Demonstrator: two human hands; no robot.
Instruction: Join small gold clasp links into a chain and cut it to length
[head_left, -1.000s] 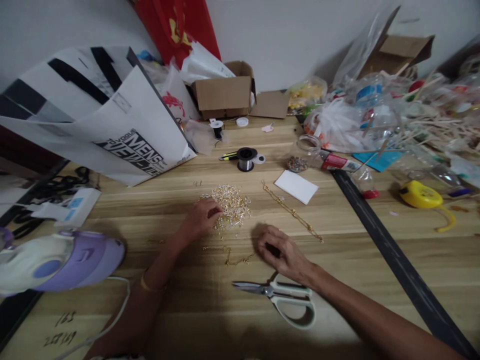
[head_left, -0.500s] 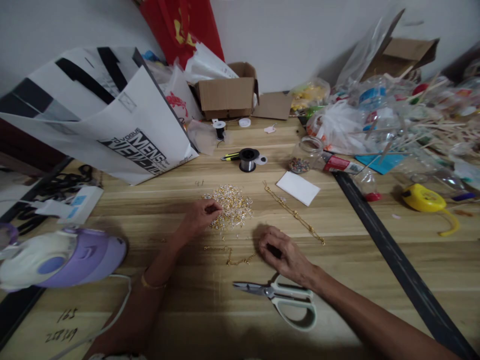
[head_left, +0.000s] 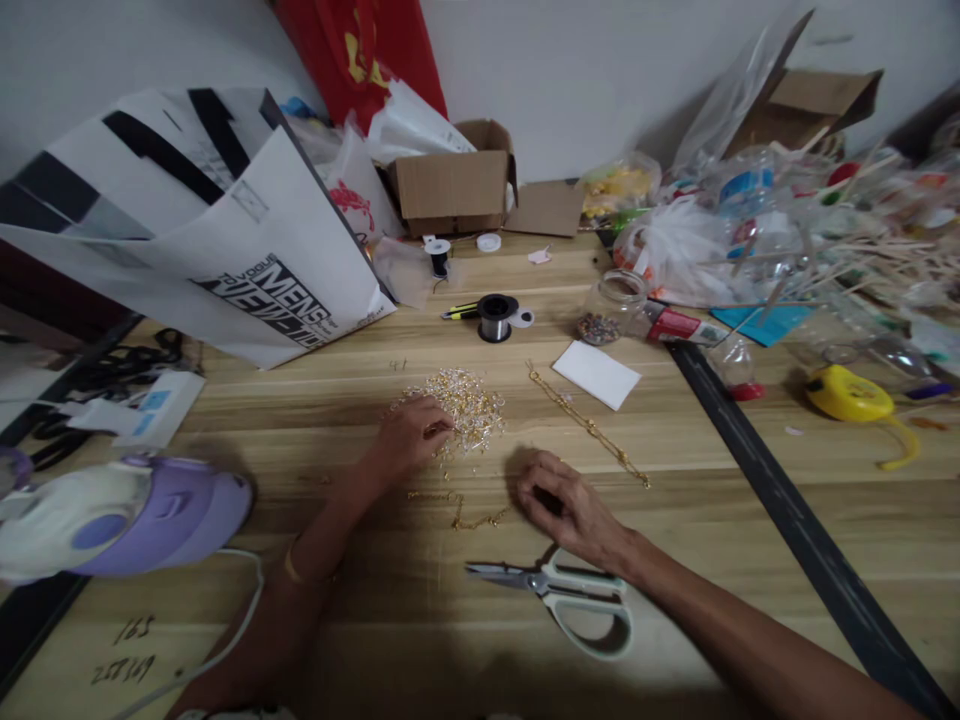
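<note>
My left hand (head_left: 405,438) rests on the left edge of a pile of small gold and silver pins (head_left: 469,402), fingers curled and pinched into it; what it grips is too small to name. My right hand (head_left: 564,505) lies on the wooden table (head_left: 720,520) to the right, fingers curled in, with whatever is inside them hidden. Between the hands lies a short gold chain piece (head_left: 472,518). A longer gold chain (head_left: 589,428) runs diagonally past the right hand. White-handled scissors (head_left: 570,592) lie just below the right wrist.
A purple and white iron (head_left: 112,515) sits at left with its cord. A printed paper bag (head_left: 202,220), cardboard box (head_left: 454,185), wire spool (head_left: 495,316), bead jar (head_left: 607,308), white card (head_left: 596,373) and yellow tape measure (head_left: 847,392) lie farther back. A black strip (head_left: 780,500) crosses the right side.
My left hand has slid slightly right, deeper into the pin pile. The right hand stays in place.
</note>
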